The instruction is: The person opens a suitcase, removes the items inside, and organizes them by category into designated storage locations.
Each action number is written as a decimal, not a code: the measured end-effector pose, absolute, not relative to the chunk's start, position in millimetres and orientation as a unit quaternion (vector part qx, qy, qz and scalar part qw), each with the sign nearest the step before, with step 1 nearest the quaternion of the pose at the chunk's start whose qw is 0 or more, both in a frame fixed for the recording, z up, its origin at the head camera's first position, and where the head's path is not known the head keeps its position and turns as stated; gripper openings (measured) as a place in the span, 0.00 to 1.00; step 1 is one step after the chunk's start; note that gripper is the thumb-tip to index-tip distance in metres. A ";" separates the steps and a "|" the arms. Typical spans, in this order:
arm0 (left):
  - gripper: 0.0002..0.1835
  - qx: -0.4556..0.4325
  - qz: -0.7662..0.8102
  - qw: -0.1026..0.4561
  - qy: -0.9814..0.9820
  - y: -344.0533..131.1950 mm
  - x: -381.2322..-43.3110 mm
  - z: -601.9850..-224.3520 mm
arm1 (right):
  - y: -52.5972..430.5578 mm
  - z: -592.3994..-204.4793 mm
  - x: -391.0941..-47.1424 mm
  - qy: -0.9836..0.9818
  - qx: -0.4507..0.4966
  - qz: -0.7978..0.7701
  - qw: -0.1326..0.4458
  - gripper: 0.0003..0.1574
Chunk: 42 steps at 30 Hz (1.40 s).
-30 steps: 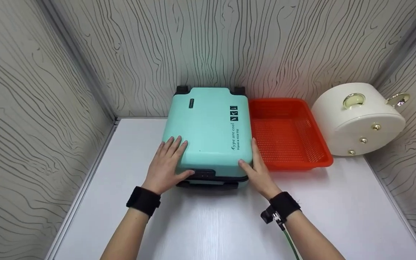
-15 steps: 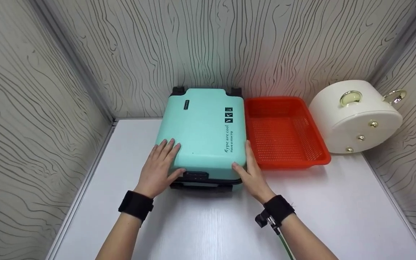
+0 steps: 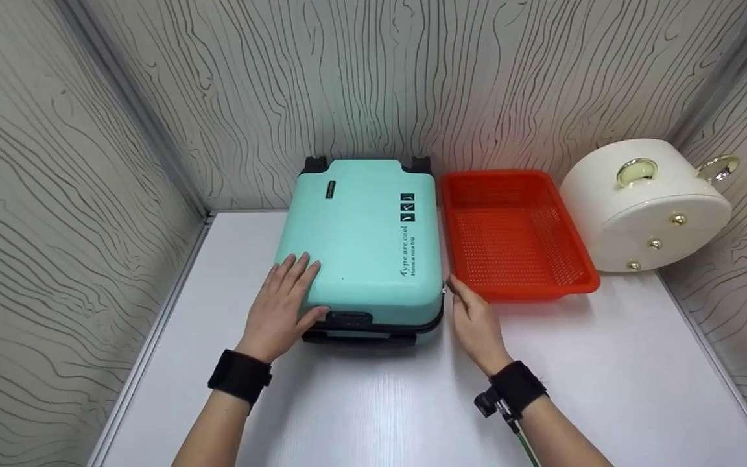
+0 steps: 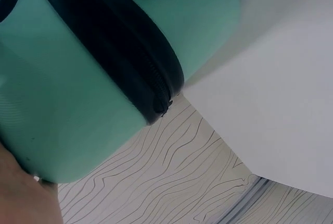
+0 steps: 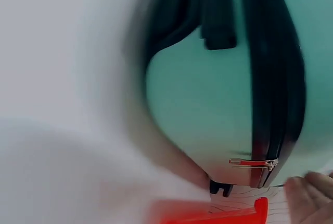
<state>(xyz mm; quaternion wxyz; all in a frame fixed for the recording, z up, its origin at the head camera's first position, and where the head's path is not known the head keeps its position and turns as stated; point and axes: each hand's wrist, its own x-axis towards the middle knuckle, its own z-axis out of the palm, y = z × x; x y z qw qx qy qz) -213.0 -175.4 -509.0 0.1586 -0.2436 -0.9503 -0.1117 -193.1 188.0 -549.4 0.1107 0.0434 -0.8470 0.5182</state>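
A mint-green hard-shell suitcase lies flat on the table, its black zip band running round the side. My left hand rests on its front left corner, fingers spread over the top and thumb near the black lock. At the front right corner is my right hand, fingers loosely bent. In the right wrist view, a metal zipper pull hangs at that corner, with the right fingertips a little apart from it. Another small zipper pull shows at the band's end in the left wrist view.
A red perforated plastic basket stands close to the suitcase's right side. Beyond it, a round white case with gold handles leans near the right wall. A patterned wall stands right behind the suitcase.
My right hand has left the suitcase's corner, where its thumb lay on top, and moved slightly right, its fingers now bent. The suitcase appears slightly farther left in view; my left hand stays on it.
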 end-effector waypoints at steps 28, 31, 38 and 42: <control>0.45 -0.266 -0.088 0.133 -0.951 -191.5 -212.2 -491.7 | 170.7 -580.8 -204.9 -0.866 -0.032 0.494 0.075 0.17; 0.48 -0.273 -0.060 0.145 -0.949 -167.5 -203.9 -483.1 | 173.3 -580.3 -204.1 -0.867 -0.039 0.490 0.081 0.14; 0.55 -0.361 0.018 0.166 -0.917 -83.9 -188.5 -482.9 | 175.8 -581.5 -201.7 -0.890 -0.007 0.441 0.118 0.13; 0.59 -0.360 0.054 0.178 -0.914 -57.7 -189.7 -492.1 | 176.7 -581.7 -200.9 -0.907 0.041 0.388 0.159 0.10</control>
